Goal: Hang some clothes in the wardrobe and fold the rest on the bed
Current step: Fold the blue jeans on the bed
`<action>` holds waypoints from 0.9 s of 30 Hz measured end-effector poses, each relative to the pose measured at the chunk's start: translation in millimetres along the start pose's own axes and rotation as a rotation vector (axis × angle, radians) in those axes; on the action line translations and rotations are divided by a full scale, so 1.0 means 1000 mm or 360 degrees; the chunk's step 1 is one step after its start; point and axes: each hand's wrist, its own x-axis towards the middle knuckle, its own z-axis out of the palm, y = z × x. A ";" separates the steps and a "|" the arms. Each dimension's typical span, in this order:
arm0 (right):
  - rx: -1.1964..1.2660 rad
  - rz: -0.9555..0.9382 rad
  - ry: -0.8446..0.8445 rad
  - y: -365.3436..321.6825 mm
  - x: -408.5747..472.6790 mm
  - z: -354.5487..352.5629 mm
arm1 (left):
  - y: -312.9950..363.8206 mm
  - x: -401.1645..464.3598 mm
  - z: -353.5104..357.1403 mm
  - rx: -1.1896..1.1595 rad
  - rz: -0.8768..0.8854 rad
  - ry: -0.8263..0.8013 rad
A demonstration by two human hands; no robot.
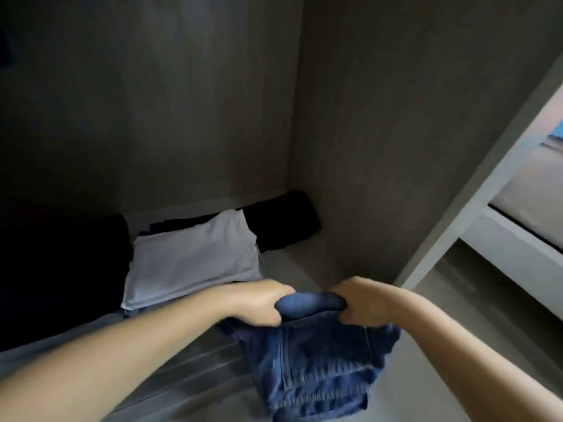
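Both forearms reach forward; left hand (259, 303) and right hand (362, 303) each grip folded blue jeans (313, 360) above the wardrobe shelf (292, 263). Next, probably set them right of the white garment (195, 254).

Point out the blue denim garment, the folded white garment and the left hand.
blue denim garment (316, 363), head view, on its hanging body.
folded white garment (195, 257), head view, its top face.
left hand (259, 303), head view, its back.

Beyond the pale frame (475, 208), perhaps a blurred grey floor (475, 303).
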 end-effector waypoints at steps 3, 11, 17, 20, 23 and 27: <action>-0.0059 0.0022 0.0127 0.003 0.015 -0.034 | -0.005 0.013 -0.038 0.0010 0.0033 0.0052; -0.0163 0.0026 0.0971 0.010 0.031 -0.154 | 0.001 0.014 -0.146 0.0003 -0.0094 0.0998; -0.0382 0.0134 0.1407 0.048 0.116 -0.099 | -0.033 0.083 -0.090 0.0519 -0.0330 0.1492; -0.0469 0.0271 0.1097 0.079 0.161 -0.026 | -0.058 0.139 -0.008 0.0456 -0.0498 0.1230; -0.0527 0.0245 0.0806 0.088 0.173 0.041 | -0.075 0.176 0.074 0.0317 -0.0626 0.0862; -0.0592 0.0283 0.0847 0.096 0.185 0.085 | -0.088 0.193 0.112 0.0349 -0.0629 0.0776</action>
